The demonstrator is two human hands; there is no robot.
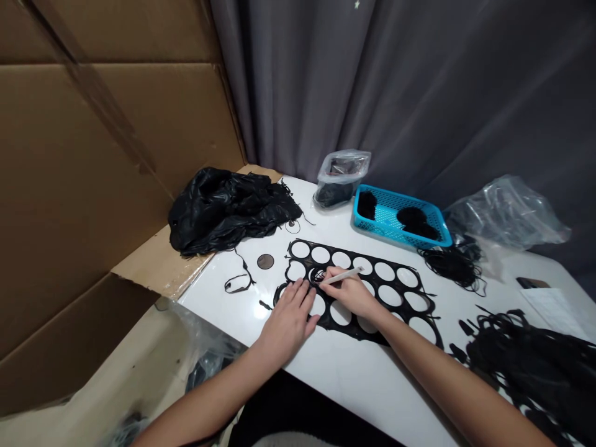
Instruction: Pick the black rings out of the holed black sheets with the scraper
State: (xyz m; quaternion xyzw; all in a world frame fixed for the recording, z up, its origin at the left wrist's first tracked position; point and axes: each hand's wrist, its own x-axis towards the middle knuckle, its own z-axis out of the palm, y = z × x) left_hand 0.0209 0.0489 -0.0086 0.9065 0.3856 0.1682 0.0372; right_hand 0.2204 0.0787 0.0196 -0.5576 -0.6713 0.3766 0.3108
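Note:
A black rubber sheet (395, 287) punched with rows of round holes lies flat on the white table (354, 372). My left hand (288, 320) rests flat on the sheet's near left corner, fingers stretched out. My right hand (351, 292) is closed around a thin pale stick-like tool (342, 276), whose tip touches a thin black ring (317, 275) in one of the holes.
A blue basket (388, 218) with black pieces stands at the back, a clear bag (342, 177) beside it. A black pile (228, 208) lies back left, black scraps (535, 366) at right, a loose ring (239, 282) and dark disc (265, 261) nearby. Cardboard (93, 186) walls the left.

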